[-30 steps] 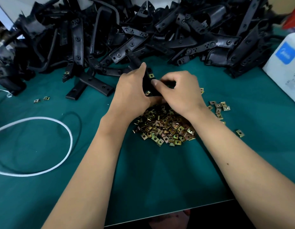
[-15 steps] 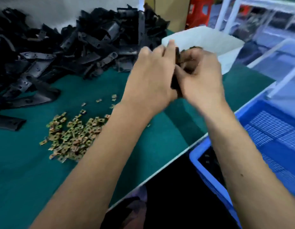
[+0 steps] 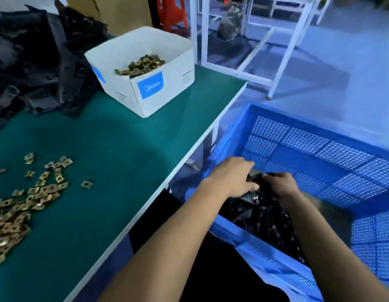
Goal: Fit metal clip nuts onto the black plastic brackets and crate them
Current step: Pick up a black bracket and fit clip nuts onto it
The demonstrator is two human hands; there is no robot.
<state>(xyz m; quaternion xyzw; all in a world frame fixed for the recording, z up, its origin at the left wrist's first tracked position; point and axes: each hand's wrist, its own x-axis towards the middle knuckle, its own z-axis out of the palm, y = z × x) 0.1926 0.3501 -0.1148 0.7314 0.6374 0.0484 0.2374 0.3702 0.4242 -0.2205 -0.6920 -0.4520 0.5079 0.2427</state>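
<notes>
1. Bracket (image 3: 258,188): black moulded plastic, metal clip nut showing; judged light, stiff, best held by its ends
2. Sits low in blue crate (image 3: 320,153), on the pile of brackets, beside counter (image 3: 123,149)
3. Left hand (image 3: 230,177) fingers nearly straight, touching bracket
4. Right hand (image 3: 280,186) fingers curled round bracket end

Green table (image 3: 128,153): bracket pile (image 3: 36,62), white box (image 3: 158,88), loose clip nuts (image 3: 25,197).

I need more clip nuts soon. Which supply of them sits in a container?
The nuts in the white box at the table's far end. The other nuts lie loose in a heap on the green mat.
</notes>
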